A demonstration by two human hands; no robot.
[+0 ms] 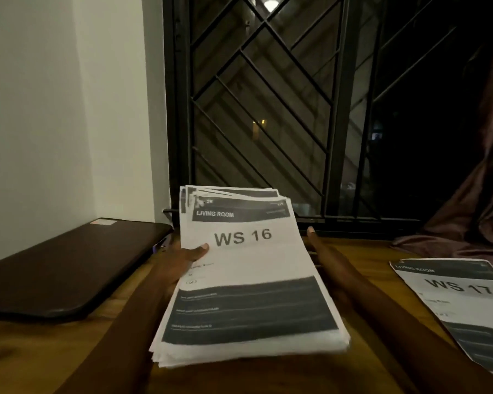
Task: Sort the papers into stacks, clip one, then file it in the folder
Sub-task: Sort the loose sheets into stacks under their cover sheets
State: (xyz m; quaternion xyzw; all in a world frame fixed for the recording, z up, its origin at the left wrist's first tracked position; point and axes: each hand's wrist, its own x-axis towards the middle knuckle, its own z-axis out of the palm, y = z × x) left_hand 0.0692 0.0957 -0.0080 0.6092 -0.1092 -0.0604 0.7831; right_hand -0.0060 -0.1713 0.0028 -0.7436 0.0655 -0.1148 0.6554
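A thick stack of printed papers point(248, 277), its top sheet reading "LIVING ROOM WS 16", is held above the wooden table in the middle of the view. My left hand point(180, 263) grips its left edge, thumb pressed on the top sheet and fingers underneath. My right hand point(322, 251) lies along the stack's right edge, mostly hidden behind it, with one fingertip showing above the paper. A separate sheet marked "WS 17" point(461, 308) lies flat on the table at the right. A dark folder point(69, 268) lies closed on the table at the left.
The wooden table point(382, 351) runs under everything. A barred window point(268, 109) stands right behind it, a white wall at the left, and a brown curtain point(473, 211) drapes onto the table's far right corner.
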